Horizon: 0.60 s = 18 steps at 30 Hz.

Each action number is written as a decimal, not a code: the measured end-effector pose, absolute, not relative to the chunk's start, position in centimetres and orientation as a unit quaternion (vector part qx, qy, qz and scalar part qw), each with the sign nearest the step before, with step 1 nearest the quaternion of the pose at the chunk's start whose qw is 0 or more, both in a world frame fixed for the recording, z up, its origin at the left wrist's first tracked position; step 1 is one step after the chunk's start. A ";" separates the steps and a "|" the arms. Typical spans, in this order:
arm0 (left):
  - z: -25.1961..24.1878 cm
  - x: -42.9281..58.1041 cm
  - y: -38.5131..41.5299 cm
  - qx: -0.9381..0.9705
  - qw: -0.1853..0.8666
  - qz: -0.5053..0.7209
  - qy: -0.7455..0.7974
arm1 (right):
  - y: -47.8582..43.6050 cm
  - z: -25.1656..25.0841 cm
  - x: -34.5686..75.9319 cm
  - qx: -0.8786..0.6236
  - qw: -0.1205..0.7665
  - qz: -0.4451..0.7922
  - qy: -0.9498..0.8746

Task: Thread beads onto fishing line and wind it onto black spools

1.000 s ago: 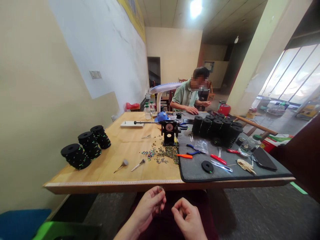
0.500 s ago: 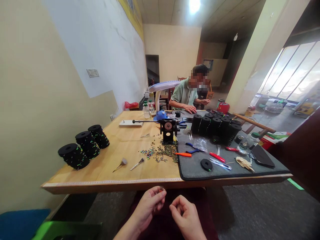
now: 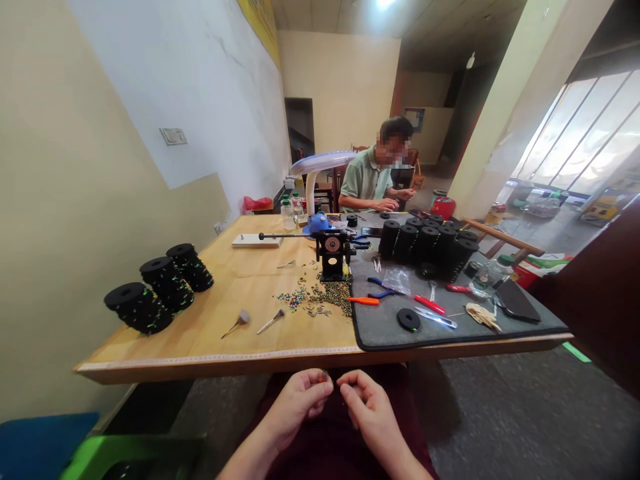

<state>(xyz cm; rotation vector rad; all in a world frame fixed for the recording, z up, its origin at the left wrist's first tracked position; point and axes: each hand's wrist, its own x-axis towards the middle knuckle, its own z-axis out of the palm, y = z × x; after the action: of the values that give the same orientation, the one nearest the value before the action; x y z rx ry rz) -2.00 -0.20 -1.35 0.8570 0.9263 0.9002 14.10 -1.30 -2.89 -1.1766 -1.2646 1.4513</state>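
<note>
My left hand (image 3: 306, 399) is closed over my lap in front of the table edge, its thumb and fingers pinching a small thing with an orange-red spot; its kind is too small to tell. Just to its right, my right hand (image 3: 364, 401) is closed too, fingertips pressed together and nearly meeting the left ones. Whatever it pinches, if anything, cannot be made out. On the table beyond lie small coloured beads (image 3: 293, 300), a heap of tiny metallic pieces (image 3: 336, 293) and two brushes, the nearer-right one a brush (image 3: 271, 321) with a pale handle.
A black hand-cranked winder (image 3: 332, 250) stands mid-table beside a lamp (image 3: 315, 170). Black foam spools (image 3: 139, 308) stand at left, more spools (image 3: 429, 243) at right on a grey mat (image 3: 380, 333) with pliers (image 3: 380, 288) and scissors (image 3: 435, 317). A co-worker (image 3: 367, 177) sits across.
My right hand has moved left and up, so its fingertips now come close to my left hand's. The camera view has shifted slightly.
</note>
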 end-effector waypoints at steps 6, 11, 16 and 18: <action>-1.2 -1.9 -0.4 0.416 0.715 0.374 0.418 | -0.8 -2.2 13.9 -0.448 0.432 0.627 -0.469; -0.8 -1.6 -0.4 0.451 0.691 0.354 0.440 | -0.7 -2.1 13.9 -0.458 0.419 0.622 -0.478; -0.9 -1.5 -0.4 0.454 0.675 0.362 0.456 | -0.6 -2.6 14.1 -0.460 0.429 0.630 -0.455; -1.1 -1.6 -0.3 0.444 0.673 0.377 0.457 | -0.7 -2.8 14.3 -0.454 0.428 0.631 -0.461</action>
<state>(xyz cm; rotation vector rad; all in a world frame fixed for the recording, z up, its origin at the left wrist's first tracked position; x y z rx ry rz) -1.62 -0.28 -1.08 0.9990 1.0286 0.8487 14.31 -0.70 -2.81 -1.1346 -1.1515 1.5758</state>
